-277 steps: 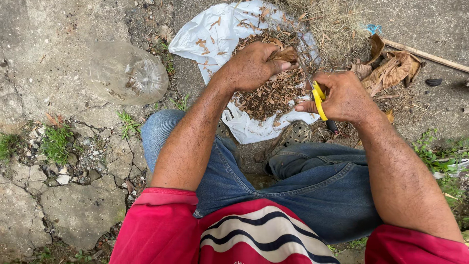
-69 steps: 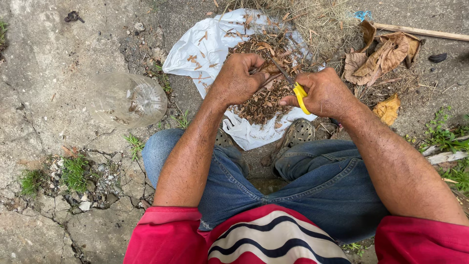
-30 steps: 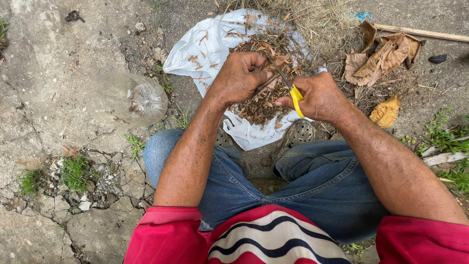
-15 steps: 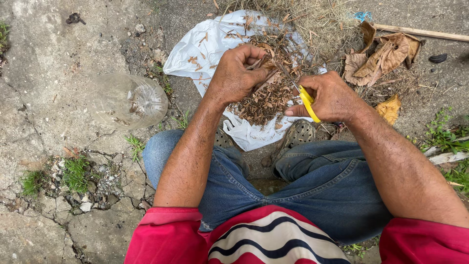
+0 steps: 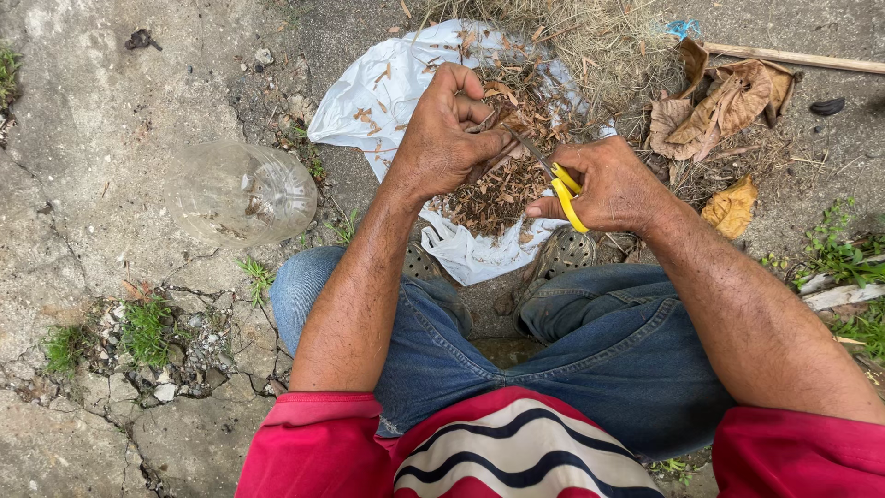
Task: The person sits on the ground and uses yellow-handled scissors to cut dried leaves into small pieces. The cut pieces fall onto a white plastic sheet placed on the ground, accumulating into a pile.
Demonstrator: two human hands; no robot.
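My left hand (image 5: 445,136) is closed on a bunch of dry brown leaves and stems (image 5: 486,120), held over a white plastic sheet (image 5: 378,92) spread on the ground. My right hand (image 5: 610,187) grips yellow-handled scissors (image 5: 563,190), whose blades (image 5: 530,152) point up-left into the bunch at my left fingers. A pile of small brown leaf cuttings (image 5: 493,195) lies on the sheet just under both hands.
A clear plastic bottle (image 5: 241,192) lies on the cracked concrete to the left. Large dry leaves (image 5: 721,100), a yellow leaf (image 5: 731,209), dry grass (image 5: 590,37) and a wooden stick (image 5: 793,58) lie at the upper right. My knees in blue jeans (image 5: 516,350) are below.
Over the last seconds my hands stayed over the sheet. My right hand has shifted slightly with the scissors, and my left hand has regripped the leaf bunch.
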